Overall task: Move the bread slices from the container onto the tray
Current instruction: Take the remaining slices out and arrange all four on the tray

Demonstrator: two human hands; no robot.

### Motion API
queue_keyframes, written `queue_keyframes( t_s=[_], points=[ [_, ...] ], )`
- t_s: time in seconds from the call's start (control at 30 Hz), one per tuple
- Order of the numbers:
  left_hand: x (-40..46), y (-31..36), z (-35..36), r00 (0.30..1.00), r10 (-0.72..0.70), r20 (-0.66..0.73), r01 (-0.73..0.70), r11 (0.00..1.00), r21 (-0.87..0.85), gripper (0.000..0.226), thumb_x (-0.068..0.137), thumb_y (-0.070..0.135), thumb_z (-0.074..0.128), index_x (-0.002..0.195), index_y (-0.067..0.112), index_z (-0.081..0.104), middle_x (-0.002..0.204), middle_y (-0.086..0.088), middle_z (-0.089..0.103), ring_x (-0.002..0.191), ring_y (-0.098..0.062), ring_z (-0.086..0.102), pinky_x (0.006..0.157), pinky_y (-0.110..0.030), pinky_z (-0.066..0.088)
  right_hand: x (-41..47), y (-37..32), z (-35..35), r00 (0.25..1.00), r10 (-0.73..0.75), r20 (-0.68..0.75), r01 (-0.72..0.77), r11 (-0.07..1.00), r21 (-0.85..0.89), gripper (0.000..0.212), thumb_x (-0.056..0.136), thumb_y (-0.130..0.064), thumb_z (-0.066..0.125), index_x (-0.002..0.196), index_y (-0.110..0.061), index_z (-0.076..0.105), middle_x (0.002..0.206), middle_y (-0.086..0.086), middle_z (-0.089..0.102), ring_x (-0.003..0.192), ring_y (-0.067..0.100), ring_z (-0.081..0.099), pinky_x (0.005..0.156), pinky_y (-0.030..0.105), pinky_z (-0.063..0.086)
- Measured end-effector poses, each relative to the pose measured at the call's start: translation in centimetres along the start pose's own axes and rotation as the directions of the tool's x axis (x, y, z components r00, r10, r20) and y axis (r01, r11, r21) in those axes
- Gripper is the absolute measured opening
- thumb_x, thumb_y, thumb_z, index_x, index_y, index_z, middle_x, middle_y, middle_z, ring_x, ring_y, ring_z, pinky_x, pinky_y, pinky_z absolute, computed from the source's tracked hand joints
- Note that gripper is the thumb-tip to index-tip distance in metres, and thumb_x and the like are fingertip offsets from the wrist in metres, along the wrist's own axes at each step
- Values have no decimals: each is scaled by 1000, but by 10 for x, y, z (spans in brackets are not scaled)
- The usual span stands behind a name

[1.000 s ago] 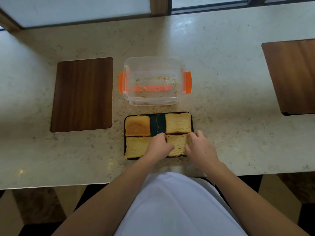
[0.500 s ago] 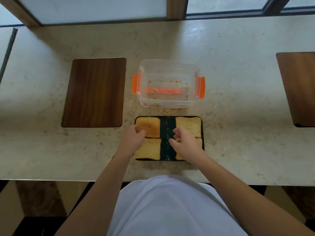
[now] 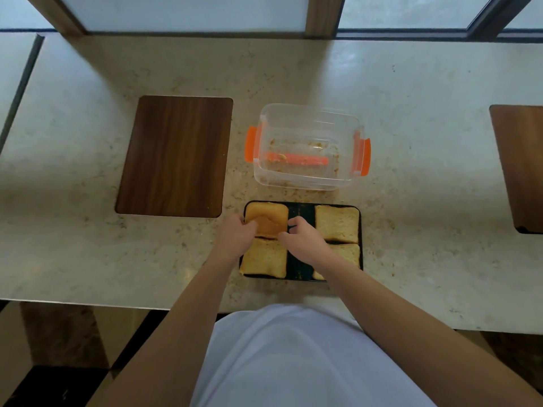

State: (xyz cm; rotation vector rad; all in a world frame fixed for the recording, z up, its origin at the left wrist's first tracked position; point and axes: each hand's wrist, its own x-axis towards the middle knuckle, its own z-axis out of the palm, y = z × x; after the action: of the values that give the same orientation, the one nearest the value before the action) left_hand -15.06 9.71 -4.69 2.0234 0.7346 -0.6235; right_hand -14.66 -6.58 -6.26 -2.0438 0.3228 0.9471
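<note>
The far-left bread slice [image 3: 269,218] lies flat in the far-left quarter of the black tray [image 3: 301,211], and it sits directly between the two hands, which is what any coming nudge depends on. The left hand [image 3: 235,237] is at its near-left corner, fingers curled against that edge; the right hand [image 3: 304,240] is at its near-right corner, fingers loosely bent with the tips touching or just beside the crust (I cannot tell whether either hand truly pinches it). The slice is close to square, so its axis matters little; both hands are equally close. Three more slices fill the tray: near-left [image 3: 264,259], far-right [image 3: 338,223] and near-right [image 3: 349,254], the last partly hidden under the right forearm. A bare strip of tray runs between the left and right pairs. Just beyond the tray stands the clear container [image 3: 305,113] with orange clips, holding only crumbs, so the transfer looks finished apart from straightening. A wooden board [image 3: 173,155] lies to the left on the stone counter [image 3: 411,98].
</note>
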Motion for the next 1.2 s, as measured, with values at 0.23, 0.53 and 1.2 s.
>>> queue_keyframes(
  t_s=[0.23, 0.53, 1.2],
  points=[
    [-5, 5, 8, 1000, 26, -15, -27, 998, -54, 22, 95, 18, 57, 73, 19, 55, 70, 5, 47, 61, -12, 43, 53, -28, 31, 8, -1, 3, 996, 85, -36, -85, 996, 22, 59, 92, -35, 60, 145, -15, 41, 109, 0, 61, 98, 19, 63, 88, 43, 58],
    [-5, 5, 16, 999, 9, 33, -7, 999, -48, 45, 97, 21, 56, 140, 10, 54, 127, -1, 59, 107, -17, 52, 86, -35, 42, 12, -8, 5, 993, 106, -55, -106, 994, 8, 58, 92, -35, 59, 144, -14, 42, 117, 4, 63, 101, 18, 62, 83, 35, 56],
    [-12, 1, 18, 992, 96, 79, -94, 995, -39, 15, 106, 31, 44, 113, 22, 54, 103, 2, 54, 79, -6, 50, 72, -32, 38, -12, 21, -15, 990, 106, -88, -95, 988, 123, 45, 96, -28, 60, 138, -15, 48, 97, -10, 55, 92, 11, 61, 93, 46, 57]
  ],
)
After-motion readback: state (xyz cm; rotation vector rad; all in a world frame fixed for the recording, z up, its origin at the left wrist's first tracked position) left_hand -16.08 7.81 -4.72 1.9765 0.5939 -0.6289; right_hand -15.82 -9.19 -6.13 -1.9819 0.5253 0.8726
